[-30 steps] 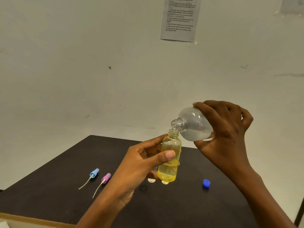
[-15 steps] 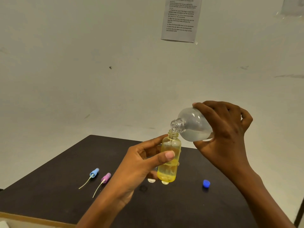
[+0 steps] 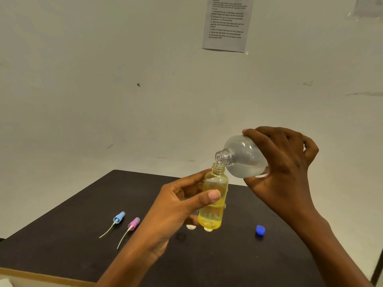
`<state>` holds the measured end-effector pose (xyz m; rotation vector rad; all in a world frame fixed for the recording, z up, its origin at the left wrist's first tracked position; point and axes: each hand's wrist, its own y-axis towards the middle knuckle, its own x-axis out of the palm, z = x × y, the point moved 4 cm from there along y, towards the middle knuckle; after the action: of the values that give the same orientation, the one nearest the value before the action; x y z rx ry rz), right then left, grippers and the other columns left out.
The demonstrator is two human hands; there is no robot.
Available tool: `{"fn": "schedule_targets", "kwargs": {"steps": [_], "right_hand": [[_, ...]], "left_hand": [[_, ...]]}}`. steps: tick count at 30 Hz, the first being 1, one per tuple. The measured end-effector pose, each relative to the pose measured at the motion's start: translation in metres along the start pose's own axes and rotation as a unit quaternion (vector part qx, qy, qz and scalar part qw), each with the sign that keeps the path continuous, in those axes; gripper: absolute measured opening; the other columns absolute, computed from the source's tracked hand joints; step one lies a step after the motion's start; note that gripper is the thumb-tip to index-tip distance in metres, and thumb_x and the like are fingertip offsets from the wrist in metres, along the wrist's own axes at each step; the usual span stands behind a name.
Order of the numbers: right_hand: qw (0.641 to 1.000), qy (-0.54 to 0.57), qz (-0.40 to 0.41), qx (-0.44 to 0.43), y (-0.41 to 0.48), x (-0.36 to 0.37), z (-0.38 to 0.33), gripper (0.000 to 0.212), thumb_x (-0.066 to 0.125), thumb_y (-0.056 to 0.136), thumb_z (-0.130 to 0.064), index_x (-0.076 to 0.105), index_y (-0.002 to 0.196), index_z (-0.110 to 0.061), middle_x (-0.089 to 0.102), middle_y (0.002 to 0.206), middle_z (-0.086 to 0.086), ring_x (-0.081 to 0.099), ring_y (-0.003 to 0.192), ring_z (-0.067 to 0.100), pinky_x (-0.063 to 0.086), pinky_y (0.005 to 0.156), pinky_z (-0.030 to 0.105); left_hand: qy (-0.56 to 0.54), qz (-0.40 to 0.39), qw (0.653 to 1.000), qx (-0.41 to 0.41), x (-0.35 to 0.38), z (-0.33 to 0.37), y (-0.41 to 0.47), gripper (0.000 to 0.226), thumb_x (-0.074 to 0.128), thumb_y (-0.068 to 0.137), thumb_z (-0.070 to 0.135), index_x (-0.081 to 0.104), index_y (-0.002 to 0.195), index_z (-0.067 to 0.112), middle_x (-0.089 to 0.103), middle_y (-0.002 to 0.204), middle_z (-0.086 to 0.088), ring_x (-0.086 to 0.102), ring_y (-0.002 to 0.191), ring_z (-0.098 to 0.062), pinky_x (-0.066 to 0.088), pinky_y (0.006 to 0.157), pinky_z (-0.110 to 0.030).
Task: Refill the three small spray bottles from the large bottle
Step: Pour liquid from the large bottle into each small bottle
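The yellow small spray bottle was gripped upright above the table by the left hand, and the large bottle, clasped in the right hand, was tipped mouth-to-mouth over it. It was judged only partly filled (2 other bottles were mostly hidden), with recapping left: blue spray head, pink spray head and blue cap were seen lying loose.

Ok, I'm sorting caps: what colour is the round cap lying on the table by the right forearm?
The cap is bright blue; the head view shows it.
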<state>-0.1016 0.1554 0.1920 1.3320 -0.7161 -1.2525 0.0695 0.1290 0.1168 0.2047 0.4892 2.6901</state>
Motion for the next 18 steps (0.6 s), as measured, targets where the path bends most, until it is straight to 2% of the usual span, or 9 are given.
{"fn": "schedule_targets", "kwargs": {"steps": [3, 7, 18], "right_hand": [[1.000, -0.003, 0.002, 0.000, -0.0002, -0.0002, 0.0000, 0.069, 0.070, 0.053, -0.016, 0.047, 0.117, -0.028, 0.059, 0.111, 0.002, 0.043, 0.111, 0.022, 0.021, 0.092, 0.038], [1.000, -0.002, 0.001, -0.001, -0.0008, -0.0006, 0.0003, 0.070, 0.070, 0.053, -0.014, 0.047, 0.117, -0.028, 0.058, 0.111, 0.002, 0.043, 0.111, 0.022, 0.021, 0.092, 0.039], [1.000, 0.002, -0.004, 0.000, -0.0025, 0.0008, 0.0020, 0.071, 0.071, 0.053, -0.016, 0.045, 0.117, -0.028, 0.059, 0.111, 0.003, 0.042, 0.111, 0.023, 0.022, 0.092, 0.041]], "left_hand": [[0.001, -0.003, 1.000, 0.001, 0.0003, -0.0009, 0.0003, 0.049, 0.074, 0.065, 0.029, 0.064, 0.113, 0.030, 0.073, 0.106, 0.000, 0.071, 0.094, -0.023, 0.057, 0.075, -0.044], [-0.003, -0.004, 1.000, -0.004, -0.0002, -0.0029, 0.0015, 0.049, 0.079, 0.067, 0.028, 0.064, 0.114, 0.029, 0.073, 0.107, -0.001, 0.071, 0.095, -0.024, 0.057, 0.077, -0.047], [-0.003, -0.010, 1.000, -0.006, 0.0001, -0.0057, 0.0028, 0.053, 0.082, 0.066, 0.031, 0.064, 0.116, 0.029, 0.072, 0.108, -0.001, 0.070, 0.096, -0.024, 0.059, 0.071, -0.039]]}}
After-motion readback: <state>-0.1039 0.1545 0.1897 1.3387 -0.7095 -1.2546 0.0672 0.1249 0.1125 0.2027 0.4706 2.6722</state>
